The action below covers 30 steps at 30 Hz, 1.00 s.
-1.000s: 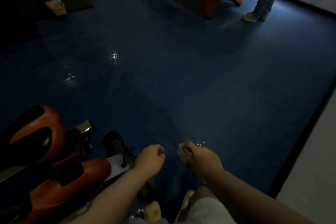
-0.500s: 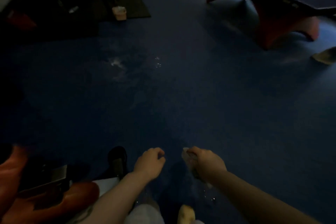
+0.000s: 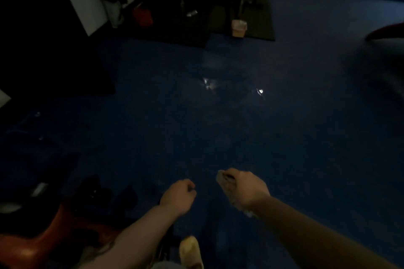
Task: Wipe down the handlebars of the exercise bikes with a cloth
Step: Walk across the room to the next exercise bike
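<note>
The room is dim. My right hand [image 3: 248,188] is closed around a pale crumpled cloth [image 3: 223,179], which sticks out in front of the fist and hangs below the wrist. To its left, my left hand [image 3: 178,195] is a closed fist with nothing visible in it. Both hover over the blue floor. An orange and black exercise bike [image 3: 37,244] fills the bottom left corner, left of my left forearm; its handlebars cannot be made out in the dark.
A black mat [image 3: 258,28] at the far wall carries gym equipment and a small beige bin [image 3: 238,27]. A red container [image 3: 142,16] sits near the white wall. A red-based piece of equipment [image 3: 384,30] is at the right edge. My shoe [image 3: 190,251] shows at the bottom.
My view has swung left: the orange bike has slid toward the bottom left corner and the far mat with the bin has come into view. Both hands keep their closed pose.
</note>
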{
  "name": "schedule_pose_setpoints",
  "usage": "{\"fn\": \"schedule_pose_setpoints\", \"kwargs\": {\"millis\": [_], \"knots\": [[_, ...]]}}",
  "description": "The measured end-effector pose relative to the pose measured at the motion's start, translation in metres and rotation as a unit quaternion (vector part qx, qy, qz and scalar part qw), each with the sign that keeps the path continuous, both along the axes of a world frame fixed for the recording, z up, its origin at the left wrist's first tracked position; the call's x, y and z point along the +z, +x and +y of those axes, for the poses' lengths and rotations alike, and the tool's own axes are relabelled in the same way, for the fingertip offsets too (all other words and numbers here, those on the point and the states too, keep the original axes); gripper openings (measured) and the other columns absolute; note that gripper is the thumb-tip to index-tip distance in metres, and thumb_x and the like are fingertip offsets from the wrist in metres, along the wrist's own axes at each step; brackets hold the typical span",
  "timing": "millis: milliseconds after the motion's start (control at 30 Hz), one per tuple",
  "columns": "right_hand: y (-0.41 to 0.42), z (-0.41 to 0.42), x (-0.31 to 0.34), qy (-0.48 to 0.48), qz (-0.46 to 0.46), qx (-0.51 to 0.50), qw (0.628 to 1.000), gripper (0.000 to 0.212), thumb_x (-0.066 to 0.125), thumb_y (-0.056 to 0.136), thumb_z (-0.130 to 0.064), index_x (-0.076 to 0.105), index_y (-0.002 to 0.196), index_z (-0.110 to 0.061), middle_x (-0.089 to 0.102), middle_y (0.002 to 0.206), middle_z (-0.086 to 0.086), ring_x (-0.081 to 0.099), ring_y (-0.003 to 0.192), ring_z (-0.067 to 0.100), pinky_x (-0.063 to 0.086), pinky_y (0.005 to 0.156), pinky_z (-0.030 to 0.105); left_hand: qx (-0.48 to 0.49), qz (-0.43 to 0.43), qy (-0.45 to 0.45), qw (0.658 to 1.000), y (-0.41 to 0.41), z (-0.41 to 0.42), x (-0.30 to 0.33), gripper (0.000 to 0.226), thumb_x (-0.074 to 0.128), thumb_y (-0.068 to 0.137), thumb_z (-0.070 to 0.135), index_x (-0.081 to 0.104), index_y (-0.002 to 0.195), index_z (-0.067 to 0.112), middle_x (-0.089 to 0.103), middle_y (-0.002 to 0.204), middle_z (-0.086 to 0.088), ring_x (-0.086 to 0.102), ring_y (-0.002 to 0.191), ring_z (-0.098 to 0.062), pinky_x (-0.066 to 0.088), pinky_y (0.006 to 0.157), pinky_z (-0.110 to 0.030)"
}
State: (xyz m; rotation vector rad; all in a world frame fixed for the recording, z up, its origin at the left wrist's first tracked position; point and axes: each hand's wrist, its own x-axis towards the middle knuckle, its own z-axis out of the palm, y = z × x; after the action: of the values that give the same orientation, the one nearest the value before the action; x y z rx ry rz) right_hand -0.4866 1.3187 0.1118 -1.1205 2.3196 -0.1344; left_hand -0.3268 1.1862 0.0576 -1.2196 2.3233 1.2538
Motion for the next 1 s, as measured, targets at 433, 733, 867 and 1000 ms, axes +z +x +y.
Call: {"fn": "schedule_pose_setpoints", "kwargs": {"millis": [433, 733, 867, 1000], "knots": [[-0.114, -0.239, 0.007, -0.031, -0.014, 0.231, 0.972, 0.036, 0.046, 0.096, -0.030, 0.046, 0.132, -0.035, 0.062, 0.119, -0.001, 0.059, 0.103, 0.018, 0.052, 0.078, 0.032, 0.214, 0.002, -0.026, 0.976, -0.075, -0.161, 0.013, 0.029, 0.048, 0.093, 0.027, 0.059, 0.119, 0.019, 0.059, 0.125, 0.000, 0.056, 0.110, -0.016, 0.047, 0.094, -0.030], [-0.177, -0.381, 0.016, -0.045, -0.047, 0.377, 0.924, 0.034, 0.045, 0.097, -0.033, 0.047, 0.131, -0.035, 0.062, 0.119, -0.005, 0.057, 0.100, 0.012, 0.051, 0.080, 0.029, 0.403, 0.014, -0.031, 0.914, -0.123, -0.223, 0.029, 0.032, 0.048, 0.093, 0.024, 0.058, 0.123, 0.015, 0.059, 0.127, -0.002, 0.057, 0.112, -0.018, 0.048, 0.097, -0.034], [-0.160, -0.429, 0.015, -0.049, -0.068, 0.431, 0.898, 0.031, 0.046, 0.097, -0.034, 0.051, 0.127, -0.035, 0.062, 0.117, -0.006, 0.056, 0.094, 0.010, 0.049, 0.076, 0.027, 0.481, 0.018, -0.038, 0.876, -0.115, -0.242, 0.032, 0.029, 0.050, 0.091, 0.022, 0.061, 0.117, 0.016, 0.063, 0.122, -0.003, 0.059, 0.108, -0.018, 0.048, 0.094, -0.032], [-0.122, -0.480, 0.014, -0.062, -0.085, 0.482, 0.870, 0.029, 0.048, 0.096, -0.035, 0.052, 0.125, -0.036, 0.063, 0.116, -0.005, 0.059, 0.096, 0.013, 0.051, 0.075, 0.030, 0.539, 0.024, -0.070, 0.839, -0.091, -0.278, 0.034, 0.028, 0.052, 0.089, 0.021, 0.064, 0.114, 0.015, 0.063, 0.121, -0.005, 0.059, 0.110, -0.020, 0.046, 0.096, -0.031]]}}
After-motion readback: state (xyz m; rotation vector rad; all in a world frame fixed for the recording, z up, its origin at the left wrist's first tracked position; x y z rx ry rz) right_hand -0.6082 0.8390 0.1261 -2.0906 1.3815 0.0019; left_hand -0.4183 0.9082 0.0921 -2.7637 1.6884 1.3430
